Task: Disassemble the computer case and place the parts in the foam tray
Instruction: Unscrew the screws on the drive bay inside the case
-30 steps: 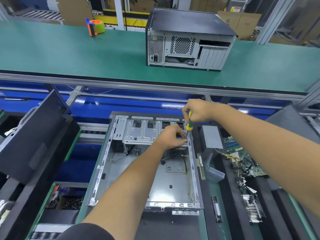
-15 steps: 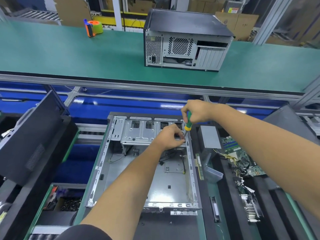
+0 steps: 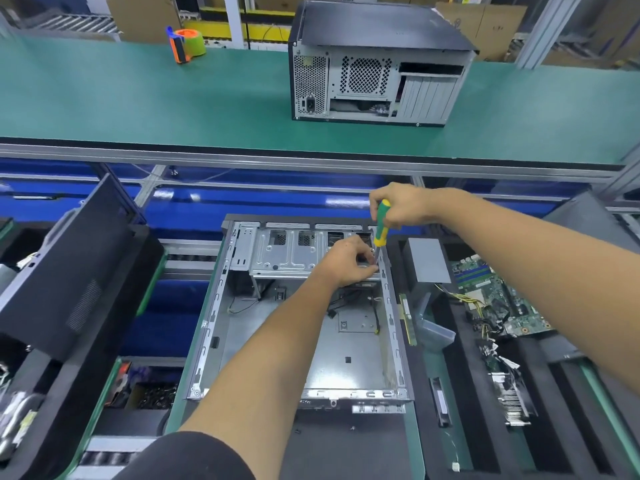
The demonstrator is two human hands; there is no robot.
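An open metal computer case point(image 3: 356, 358) lies flat in front of me, its silver drive cage point(image 3: 287, 254) at the far end. My right hand point(image 3: 401, 206) grips a green and yellow screwdriver point(image 3: 381, 225), held upright with its tip at the cage's right far corner. My left hand point(image 3: 349, 263) rests on the right end of the drive cage, fingers curled and pinching near the screwdriver tip; what they pinch is hidden. The black foam tray point(image 3: 485, 427) on the right holds a motherboard point(image 3: 498, 299), a grey power supply point(image 3: 427, 259) and a heatsink point(image 3: 512, 393).
A closed computer case point(image 3: 377, 64) stands on the green conveyor point(image 3: 138, 98) beyond, with a tape dispenser point(image 3: 185, 45) far left. A black side panel point(image 3: 69, 268) leans at my left. A bin of screws point(image 3: 156, 393) sits by the case's near left corner.
The screwdriver has lifted slightly and stands more upright in my right hand. My left hand stays on the drive cage corner.
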